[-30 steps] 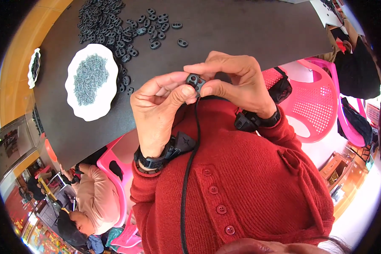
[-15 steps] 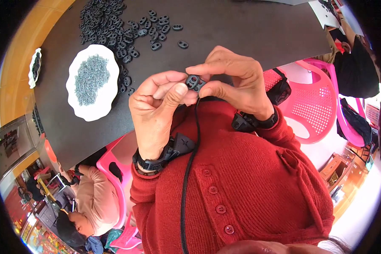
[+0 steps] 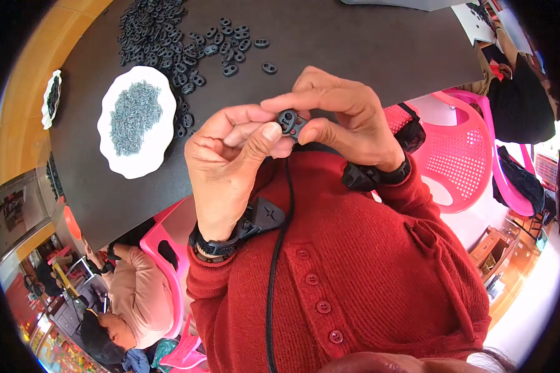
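Small black oval two-holed plastic piece (image 3: 290, 121) at twelve o'clock, between hands. Versus half-second ago, piece sits turned slightly, right forefinger reaches further toward nine o'clock; handling apparently unfinished. Left hand (image 3: 221, 163) nearly closed, thumb and fingertips pinching piece; right hand (image 3: 354, 124) likewise, forefinger arched above.

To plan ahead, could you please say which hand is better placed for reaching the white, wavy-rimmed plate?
Probably the left hand: it is nearer the plate; the right hand is farther. Both are at a black, rounded plastic piece.
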The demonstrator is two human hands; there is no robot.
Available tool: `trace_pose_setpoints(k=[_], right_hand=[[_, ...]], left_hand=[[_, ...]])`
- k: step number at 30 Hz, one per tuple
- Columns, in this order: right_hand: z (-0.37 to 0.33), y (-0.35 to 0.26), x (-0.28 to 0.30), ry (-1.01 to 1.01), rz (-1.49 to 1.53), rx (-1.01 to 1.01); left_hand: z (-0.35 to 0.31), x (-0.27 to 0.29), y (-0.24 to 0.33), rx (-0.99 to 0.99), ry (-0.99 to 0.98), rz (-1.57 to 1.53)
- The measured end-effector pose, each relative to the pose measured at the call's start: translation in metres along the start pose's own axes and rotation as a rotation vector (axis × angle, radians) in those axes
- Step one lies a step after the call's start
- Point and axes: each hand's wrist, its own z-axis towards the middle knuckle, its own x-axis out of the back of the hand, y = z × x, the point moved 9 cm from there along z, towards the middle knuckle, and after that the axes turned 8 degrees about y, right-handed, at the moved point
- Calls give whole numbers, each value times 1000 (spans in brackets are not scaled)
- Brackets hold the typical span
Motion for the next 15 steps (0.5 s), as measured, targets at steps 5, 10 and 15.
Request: trace_pose_setpoints(k=[5,10,15], right_hand=[[-3,3,1,47,18,-19],[-3,0,4,51,7,-25],[-4,-1,5,56,-15,-13]], left_hand=[[0,0,3,-44,22,-14],[1,-3,6,-52,7,11],[0,-6,6,-62,-11,2]])
